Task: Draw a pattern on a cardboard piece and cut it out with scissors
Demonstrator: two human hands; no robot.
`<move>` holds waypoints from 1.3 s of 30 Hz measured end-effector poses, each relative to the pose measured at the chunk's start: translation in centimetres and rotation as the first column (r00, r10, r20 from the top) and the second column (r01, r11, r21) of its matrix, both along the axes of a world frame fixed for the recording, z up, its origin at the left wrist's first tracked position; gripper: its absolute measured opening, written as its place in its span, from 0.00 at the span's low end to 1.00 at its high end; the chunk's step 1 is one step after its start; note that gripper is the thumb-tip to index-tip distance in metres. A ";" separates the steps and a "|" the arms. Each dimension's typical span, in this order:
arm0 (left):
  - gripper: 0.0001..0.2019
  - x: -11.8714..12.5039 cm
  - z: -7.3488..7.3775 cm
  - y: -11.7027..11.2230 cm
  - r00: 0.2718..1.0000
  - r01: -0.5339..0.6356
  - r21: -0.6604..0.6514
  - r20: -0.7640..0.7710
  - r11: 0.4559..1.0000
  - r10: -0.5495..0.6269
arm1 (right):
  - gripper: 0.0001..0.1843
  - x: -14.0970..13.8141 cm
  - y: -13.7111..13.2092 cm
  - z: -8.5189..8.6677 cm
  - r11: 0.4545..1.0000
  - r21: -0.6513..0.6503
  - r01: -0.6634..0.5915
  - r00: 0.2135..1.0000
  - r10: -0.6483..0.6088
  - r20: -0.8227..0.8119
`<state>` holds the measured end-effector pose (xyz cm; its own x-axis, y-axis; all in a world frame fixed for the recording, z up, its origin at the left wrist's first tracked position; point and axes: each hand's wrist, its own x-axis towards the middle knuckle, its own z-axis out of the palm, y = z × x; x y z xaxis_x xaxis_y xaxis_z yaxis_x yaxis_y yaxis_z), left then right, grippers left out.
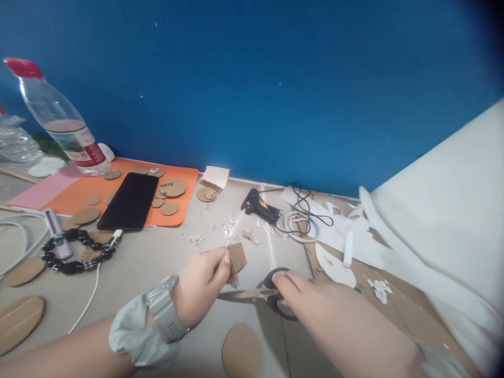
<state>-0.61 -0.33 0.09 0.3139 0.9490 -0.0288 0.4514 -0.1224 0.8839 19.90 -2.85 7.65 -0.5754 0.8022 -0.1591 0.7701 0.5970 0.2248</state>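
My left hand (207,278) pinches a small square piece of cardboard (238,257), held up over the table. In my right hand (297,294) is a pair of scissors (252,293), its black handles around my fingers. The blades point left, just below the cardboard and close to my left fingers; whether they touch it I cannot tell. A round cardboard disc (241,350) lies on the table below the scissors. Beyond my hands a black glue gun (260,206) rests on its side, with clear scraps by its nozzle.
At left, a black phone (129,201) and several cardboard discs lie on orange paper (177,215). A bottle (66,126) stands behind, and a beaded bracelet (74,266) lies in front. At right are a tangled cord, white paper, a marker (348,249) and a cardboard sheet (409,299). A blue wall (252,89) closes the back.
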 end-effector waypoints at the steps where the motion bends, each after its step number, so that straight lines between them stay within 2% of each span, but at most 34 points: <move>1: 0.16 0.0 0.0 0.0 0.999 -0.014 0.014 0.029 1.000 0.013 | 0.19 0.0 0.2 -0.1 0.999 -0.043 0.023 1.000 -0.023 -0.006; 7: 0.20 -0.1 -0.2 -0.2 0.990 -0.081 0.083 0.125 0.993 0.070 | 0.15 -0.4 1.6 -1.9 0.973 -0.182 0.144 0.988 -0.151 -0.025; 12: 0.19 -0.1 -0.3 -0.3 0.986 -0.053 0.113 0.162 0.992 0.034 | 0.15 -0.6 2.6 -3.1 0.965 -0.224 0.133 0.989 -0.145 -0.035; 15: 0.19 0.0 -0.1 -0.3 0.991 -0.035 0.126 0.133 0.991 0.018 | 0.11 0.0 2.6 -2.9 0.962 -0.249 0.116 0.984 -0.146 -0.106; 19: 0.16 -0.1 0.1 -0.6 1.000 -0.001 0.214 -0.011 0.977 0.004 | 0.05 -0.1 1.4 -1.7 0.974 -0.214 0.079 0.957 -0.134 -0.257; 21: 0.14 -0.1 0.0 -0.8 0.994 0.077 0.324 -0.103 0.943 -0.046 | 0.06 -0.8 0.6 -1.5 0.974 -0.208 0.092 0.895 -0.172 -0.412; 23: 0.11 0.0 -0.1 -1.1 0.981 0.148 0.451 -0.176 0.880 -0.075 | 0.05 -1.8 0.1 -1.7 0.965 -0.261 0.027 0.813 -0.173 -0.556; 25: 0.11 0.2 -0.2 -1.3 0.974 0.180 0.562 -0.218 0.807 -0.065 | 0.07 -2.6 -0.1 -2.4 0.961 -0.277 0.009 0.758 -0.187 -0.625; 28: 0.12 0.5 -0.3 -1.5 0.970 0.199 0.676 -0.238 0.710 -0.045 | 0.10 -3.1 -0.2 -3.7 0.967 -0.256 0.020 0.727 -0.190 -0.660; 30: 0.12 0.6 -0.4 -1.5 0.969 0.207 0.710 -0.243 0.673 -0.043 | 0.08 -3.0 -0.2 -4.5 0.980 -0.201 0.006 0.739 -0.140 -0.659; 34: 0.12 0.8 -0.6 -1.4 0.963 0.230 0.719 -0.267 0.656 -0.046 | 0.07 -2.9 -0.5 -5.5 0.998 -0.056 -0.012 0.781 -0.026 -0.624; 39: 0.12 0.9 -0.7 -1.6 0.969 0.201 0.695 -0.242 0.690 -0.038 | 0.08 -3.1 -0.5 -5.8 1.000 -0.023 -0.015 0.782 -0.002 -0.623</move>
<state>0.32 -1.93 -0.62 0.4908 0.6638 0.5644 0.5376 -0.7405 0.4033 16.82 -3.35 1.88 -0.5614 0.7989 0.2158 0.7331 0.6011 -0.3182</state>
